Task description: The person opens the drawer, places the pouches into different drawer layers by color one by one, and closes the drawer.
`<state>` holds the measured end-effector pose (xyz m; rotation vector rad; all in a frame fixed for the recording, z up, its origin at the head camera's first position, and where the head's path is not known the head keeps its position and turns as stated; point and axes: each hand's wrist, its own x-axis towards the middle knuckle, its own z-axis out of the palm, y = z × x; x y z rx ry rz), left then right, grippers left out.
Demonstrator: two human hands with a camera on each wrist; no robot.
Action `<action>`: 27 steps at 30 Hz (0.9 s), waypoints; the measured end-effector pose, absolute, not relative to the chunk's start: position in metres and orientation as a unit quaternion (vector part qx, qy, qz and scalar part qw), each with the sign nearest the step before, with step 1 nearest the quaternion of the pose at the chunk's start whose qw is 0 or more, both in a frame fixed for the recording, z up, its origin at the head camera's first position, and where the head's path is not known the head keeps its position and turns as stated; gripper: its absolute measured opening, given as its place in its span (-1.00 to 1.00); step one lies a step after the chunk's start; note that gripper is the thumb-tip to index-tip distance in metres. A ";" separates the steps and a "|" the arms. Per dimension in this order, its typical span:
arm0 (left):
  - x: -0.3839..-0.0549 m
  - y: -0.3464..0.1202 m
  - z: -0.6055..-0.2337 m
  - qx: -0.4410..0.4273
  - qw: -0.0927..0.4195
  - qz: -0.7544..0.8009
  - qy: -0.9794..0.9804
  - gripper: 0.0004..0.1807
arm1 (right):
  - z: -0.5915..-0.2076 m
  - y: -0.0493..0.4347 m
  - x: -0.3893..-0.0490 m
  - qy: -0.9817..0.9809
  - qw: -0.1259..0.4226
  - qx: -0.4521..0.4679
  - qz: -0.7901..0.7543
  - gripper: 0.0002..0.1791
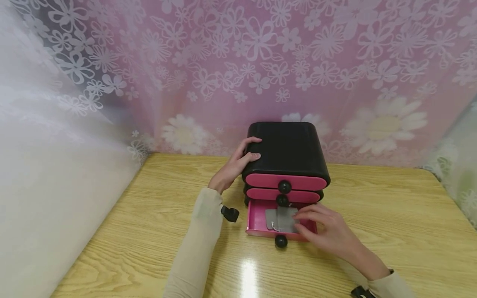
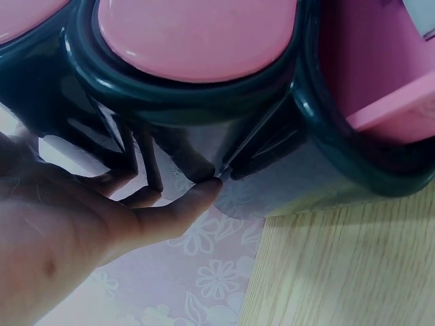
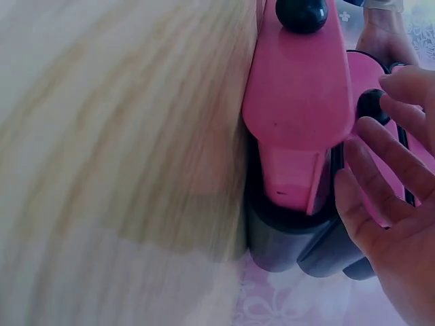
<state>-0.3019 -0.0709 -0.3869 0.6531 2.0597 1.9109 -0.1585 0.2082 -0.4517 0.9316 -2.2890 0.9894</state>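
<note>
A small black chest of drawers (image 1: 288,149) with pink drawer fronts stands on the table. Its lowest drawer (image 1: 255,221) is pulled out, showing grey drawstring pouches (image 1: 286,220) that overlap inside. My left hand (image 1: 234,167) rests against the chest's left side, and the left wrist view has its fingertips (image 2: 207,190) touching the glossy black wall. Over the right part of the open drawer is my right hand (image 1: 331,229), thumb and fingers apart at the pouches' right edge. The right wrist view shows these fingers (image 3: 387,159) loosely spread; the pouches are hidden there.
Round black knobs (image 1: 285,186) stick out from the drawer fronts; the upper two drawers are closed. Behind the chest hangs a pink flowered curtain (image 1: 223,82). The wood-grain table (image 1: 149,231) extends on both sides.
</note>
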 end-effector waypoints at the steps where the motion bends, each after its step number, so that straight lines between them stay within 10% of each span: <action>1: -0.302 -0.071 -0.387 0.224 0.128 0.656 0.709 -0.50 | -0.451 0.210 -0.156 -0.833 0.237 0.341 0.367 -0.58; 27: -0.302 -0.071 -0.388 0.220 0.125 0.653 0.714 -0.52 | -0.455 0.214 -0.125 -0.834 0.111 0.377 0.387 -0.58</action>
